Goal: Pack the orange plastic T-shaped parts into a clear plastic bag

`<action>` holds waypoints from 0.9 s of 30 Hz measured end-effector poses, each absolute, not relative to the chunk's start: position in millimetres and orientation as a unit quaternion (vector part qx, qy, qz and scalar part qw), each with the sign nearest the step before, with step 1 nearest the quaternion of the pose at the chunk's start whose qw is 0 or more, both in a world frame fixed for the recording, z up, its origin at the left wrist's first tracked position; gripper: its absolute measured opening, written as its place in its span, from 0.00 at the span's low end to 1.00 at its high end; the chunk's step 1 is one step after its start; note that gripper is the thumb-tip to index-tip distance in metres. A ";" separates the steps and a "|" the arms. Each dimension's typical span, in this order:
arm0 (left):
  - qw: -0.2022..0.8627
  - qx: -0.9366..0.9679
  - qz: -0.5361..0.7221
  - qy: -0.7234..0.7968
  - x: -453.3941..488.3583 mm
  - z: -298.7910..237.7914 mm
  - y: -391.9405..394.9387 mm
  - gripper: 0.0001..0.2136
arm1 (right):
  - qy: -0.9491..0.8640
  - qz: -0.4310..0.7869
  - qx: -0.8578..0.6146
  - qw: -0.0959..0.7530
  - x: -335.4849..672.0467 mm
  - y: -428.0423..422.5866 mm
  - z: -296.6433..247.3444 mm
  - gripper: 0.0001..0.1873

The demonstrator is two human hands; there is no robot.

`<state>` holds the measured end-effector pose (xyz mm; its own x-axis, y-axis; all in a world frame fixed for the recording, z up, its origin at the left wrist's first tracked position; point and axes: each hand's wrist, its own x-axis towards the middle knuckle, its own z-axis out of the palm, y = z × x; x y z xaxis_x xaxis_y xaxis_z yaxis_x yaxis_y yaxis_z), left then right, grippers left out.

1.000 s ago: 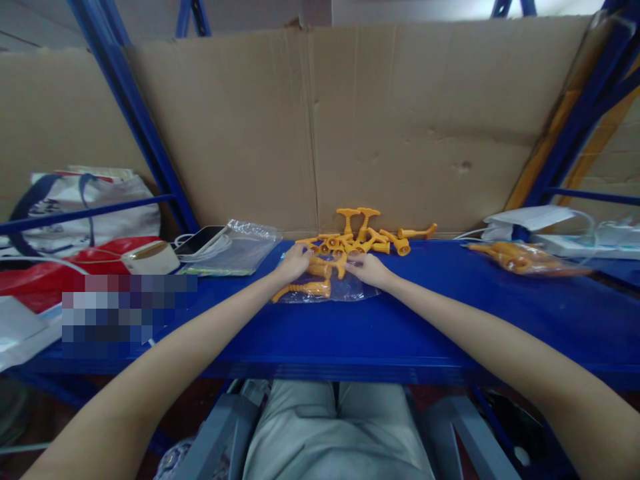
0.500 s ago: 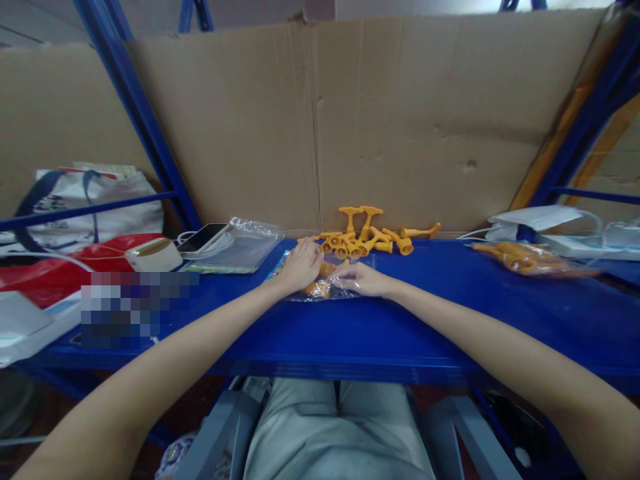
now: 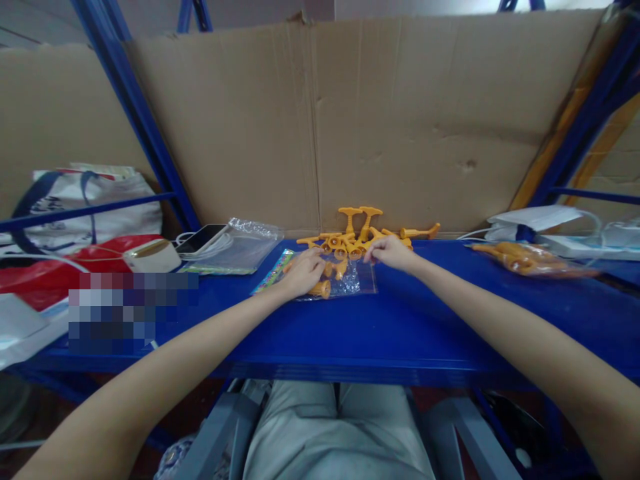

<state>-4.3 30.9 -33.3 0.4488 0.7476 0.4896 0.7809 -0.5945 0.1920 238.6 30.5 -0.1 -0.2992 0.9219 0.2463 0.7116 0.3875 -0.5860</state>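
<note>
A small clear plastic bag (image 3: 350, 281) with a colourful header strip lies on the blue shelf (image 3: 380, 327), with a few orange plastic parts inside it. My left hand (image 3: 303, 272) rests on the bag's left half, fingers curled over it, holding it down. My right hand (image 3: 390, 251) is at the near edge of a pile of orange T-handled plastic parts (image 3: 360, 237) by the cardboard wall, fingers pinched on one of them.
A stack of clear bags (image 3: 235, 250), a phone (image 3: 200, 239) and a white box (image 3: 153, 257) lie to the left, beside red and white bags. A filled bag of orange parts (image 3: 525, 258) and white cables lie at right. A cardboard sheet (image 3: 350, 120) backs the shelf.
My right hand left the bag and reached back to the pile of orange parts. My left hand stayed on the bag, which now lies flatter with its header strip showing.
</note>
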 end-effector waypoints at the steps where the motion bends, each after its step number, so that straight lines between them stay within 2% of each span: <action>1: 0.029 -0.849 -0.274 -0.451 -4.3 -33.5 30.4 0.16 | -0.765 0.122 -0.561 0.291 252.0 35.6 4.7 0.19; 3: 0.022 -0.848 -0.274 -0.453 -4.0 -32.9 29.4 0.15 | -0.728 0.001 -0.622 0.290 279.3 45.5 10.9 0.19; 5: 0.018 -0.848 -0.272 -0.455 -3.4 -31.7 28.6 0.15 | -0.709 -0.058 -0.653 0.261 302.9 53.7 11.8 0.21; 10: 0.016 -0.846 -0.267 -0.462 -2.3 -31.1 28.5 0.15 | -0.716 -0.052 -0.689 0.097 328.5 61.2 0.8 0.29; 14: 0.015 -0.846 -0.274 -0.458 -3.3 -32.6 30.2 0.14 | -0.726 -0.033 -0.686 0.037 321.1 59.2 -6.3 0.31; 20: 0.030 -0.852 -0.282 -0.440 -4.9 -32.6 30.7 0.13 | -0.707 -0.059 -0.704 0.033 302.8 58.1 -11.9 0.26; 25: 0.049 -0.882 -0.276 -0.379 -1.4 -19.7 25.0 0.11 | -0.699 -0.108 -0.700 0.098 297.7 53.4 -11.3 0.22; 27: 0.049 -0.904 -0.252 -0.342 3.2 -10.9 23.0 0.15 | -0.701 -0.126 -0.690 0.128 296.6 50.3 -8.1 0.22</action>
